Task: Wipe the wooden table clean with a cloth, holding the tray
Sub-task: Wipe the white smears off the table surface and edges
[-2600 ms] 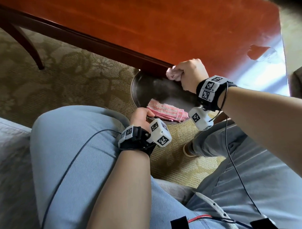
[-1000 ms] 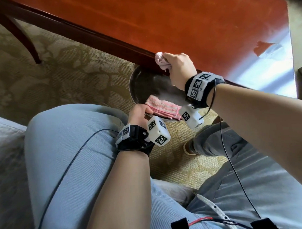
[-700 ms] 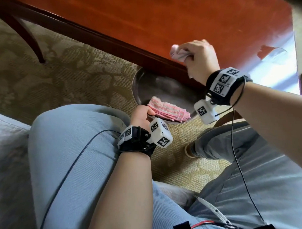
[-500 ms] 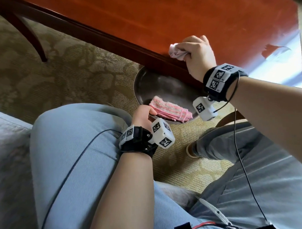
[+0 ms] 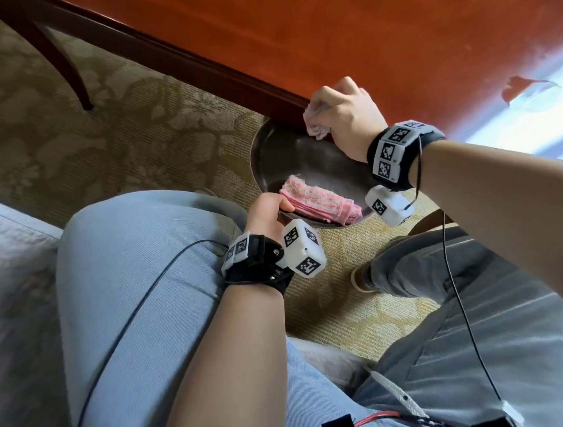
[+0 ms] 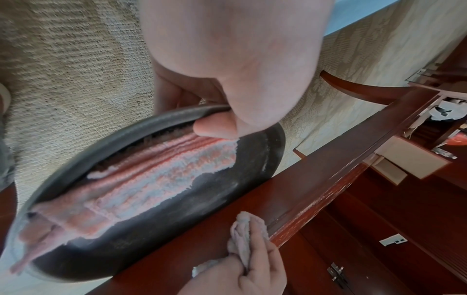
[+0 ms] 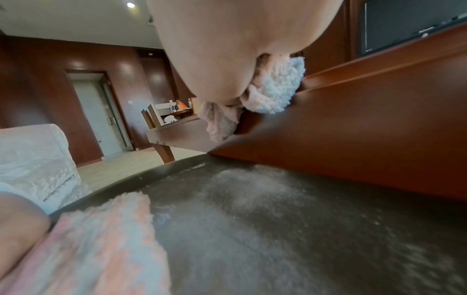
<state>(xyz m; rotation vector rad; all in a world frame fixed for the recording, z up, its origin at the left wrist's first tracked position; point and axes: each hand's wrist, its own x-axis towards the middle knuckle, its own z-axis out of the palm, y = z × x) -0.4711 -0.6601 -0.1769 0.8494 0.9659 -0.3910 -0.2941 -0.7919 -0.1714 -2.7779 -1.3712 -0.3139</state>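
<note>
My left hand [image 5: 267, 210] grips the near rim of a round dark tray [image 5: 291, 152], thumb on top [image 6: 215, 125], holding it just under the near edge of the red-brown wooden table [image 5: 363, 34]. A folded pink-and-white cloth [image 5: 318, 204] lies in the tray [image 6: 247, 163], and pale dust shows on the tray floor [image 7: 278, 199]. My right hand [image 5: 347, 115] clutches a small bunched pale cloth [image 5: 315, 124] against the table's near edge, right above the tray. That cloth [image 6: 246, 235] [image 7: 272, 93] shows crumpled in the fingers in both wrist views.
Patterned beige carpet [image 5: 127, 139] lies under the table, with a curved table leg [image 5: 61, 67] at far left. My knees in light trousers [image 5: 132, 266] sit close to the tray, and a shoe [image 5: 359, 279] rests on the carpet. A white sofa [image 7: 33, 159] stands to the side.
My right hand drew the bunched cloth from the table top back toward me, down to the near edge over the tray. The left hand kept the tray in place.
</note>
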